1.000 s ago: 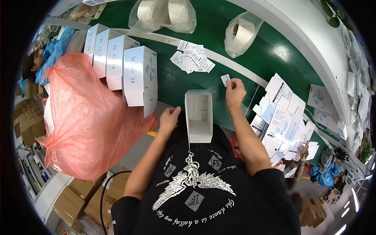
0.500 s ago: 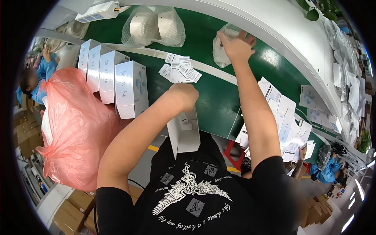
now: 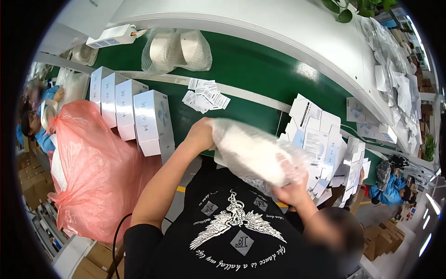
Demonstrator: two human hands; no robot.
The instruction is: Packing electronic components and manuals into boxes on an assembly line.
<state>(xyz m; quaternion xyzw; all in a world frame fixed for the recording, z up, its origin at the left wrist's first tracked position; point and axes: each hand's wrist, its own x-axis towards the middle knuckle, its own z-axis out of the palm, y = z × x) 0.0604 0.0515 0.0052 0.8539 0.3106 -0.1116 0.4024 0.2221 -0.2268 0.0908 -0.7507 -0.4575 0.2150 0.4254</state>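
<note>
A white appliance in a clear bubble-wrap bag (image 3: 253,151) stretches across the space before my chest, slightly blurred. My right hand (image 3: 291,189) grips its right, lower end, fingers wrapped round the wrap. Closed, my left hand (image 3: 200,135) is at the bag's upper left end, on the white cardboard box (image 3: 217,158). Most of that box is hidden behind the bag; only a bit of its edge shows below. Beyond my left hand, a loose pile of printed white labels (image 3: 206,96) lies on the green table (image 3: 251,109).
Several white boxes (image 3: 153,121) stand in a row at the left, beside a large pink plastic bag (image 3: 97,172). Two bubble-wrapped white appliances (image 3: 179,50) lie at the back. Flat printed cartons (image 3: 316,139) are heaped at the right. A white shelf (image 3: 278,37) overhangs the far side.
My right hand has brought the bubble-wrapped appliance from the back of the table toward my chest. It now covers most of the open box. My left hand has shifted slightly left and down.
</note>
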